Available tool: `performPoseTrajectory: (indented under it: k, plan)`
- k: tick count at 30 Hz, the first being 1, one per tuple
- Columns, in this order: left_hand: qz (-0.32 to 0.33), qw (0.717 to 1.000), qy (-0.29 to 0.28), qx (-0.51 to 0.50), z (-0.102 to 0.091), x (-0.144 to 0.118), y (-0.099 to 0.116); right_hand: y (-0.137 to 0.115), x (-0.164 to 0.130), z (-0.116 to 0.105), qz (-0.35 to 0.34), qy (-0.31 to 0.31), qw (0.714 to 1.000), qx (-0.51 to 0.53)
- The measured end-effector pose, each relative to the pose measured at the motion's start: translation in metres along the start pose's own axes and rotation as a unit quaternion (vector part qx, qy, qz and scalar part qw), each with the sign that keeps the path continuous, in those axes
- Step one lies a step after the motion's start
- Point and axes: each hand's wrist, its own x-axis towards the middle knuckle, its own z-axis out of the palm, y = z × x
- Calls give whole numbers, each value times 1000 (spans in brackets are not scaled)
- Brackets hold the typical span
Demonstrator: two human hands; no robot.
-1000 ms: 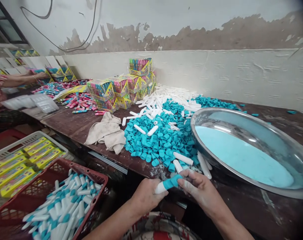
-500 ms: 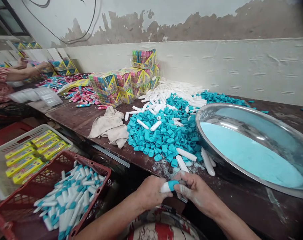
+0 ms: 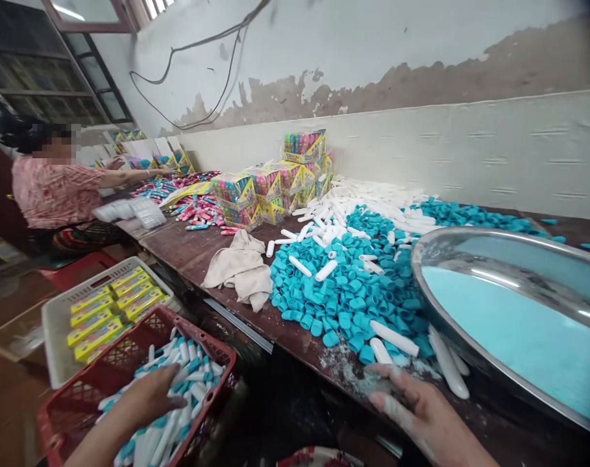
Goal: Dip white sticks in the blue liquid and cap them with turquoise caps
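Observation:
My left hand (image 3: 151, 399) hangs over the red plastic basket (image 3: 221, 344), its thumb and fingers apart and nothing visible between them. Below it, the basket is heaped with white plastic tubes with teal caps (image 3: 197, 389). At the table's front edge my right hand (image 3: 416, 412) is open, with whitish powder on its fingers. The fingertips are close to a loose white tube (image 3: 381, 351) and spilled pale powder. Just beyond lies a heap of teal caps (image 3: 319, 292). To the right, a steel basin (image 3: 424, 285) holds light-blue powder (image 3: 509, 324).
A beige cloth (image 3: 241, 269) lies left of the caps. White tubes (image 3: 363, 194) are piled behind them, beside stacked display boxes (image 3: 280, 188). A pale crate (image 3: 56, 324) with yellow boxes stands beyond the basket. Another person (image 3: 61, 181) works at the table's far left.
My left hand has moved left from my right hand to above the basket, and the capped tube it held is no longer in it. My right hand has opened. The view has swung left.

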Motion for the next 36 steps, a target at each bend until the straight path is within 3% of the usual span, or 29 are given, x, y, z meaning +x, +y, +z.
performPoseTrajectory:
  k: [1, 3, 6, 8, 11, 14, 18, 21, 24, 26, 28, 30, 32, 36]
  plan:
    - [-5, 1000, 26, 7, -4, 5, -4, 2, -1, -4, 1, 10, 1000, -9]
    - [45, 993, 105, -37, -19, 16, 15, 5, -1, -7, 2, 32, 999, -27]
    - [184, 951, 205, -141, -54, 32, 93, 3, -1, -3, -11, 47, 997, -52]
    - [255, 925, 229, -163, -78, 45, 157, 0, -1, 2, -26, 43, 996, -67]
    - [267, 921, 238, -156, -100, 72, 237, -7, -5, 6, -41, 50, 995, -80]
    - [259, 929, 224, -141, -106, 99, 282, -9, -12, 4, -54, 71, 993, -83]
    - [255, 937, 198, -132, -107, 113, 289, -8, -18, -4, -76, 90, 987, -105]
    - [282, 929, 193, -142, -107, 93, 272, -13, -16, -9, -134, 126, 971, -154]
    - [357, 907, 148, -166, -101, 50, 259, -22, -12, -11, -243, 182, 916, -264]
    - [435, 872, 49, -219, -93, 20, 256, -24, -13, -9, -300, 187, 870, -344]
    - [465, 852, 2, -240, -84, -5, 260, -20, -17, -7, -336, 187, 836, -391]
    - [480, 841, -17, -248, -77, -19, 270, -11, -24, -5, -350, 206, 820, -403]
    - [489, 831, -34, -264, -73, -24, 284, -4, -30, -9, -328, 229, 834, -379]
    - [465, 804, -88, -361, -75, -16, 319, -5, -42, -47, -146, 237, 939, -201]
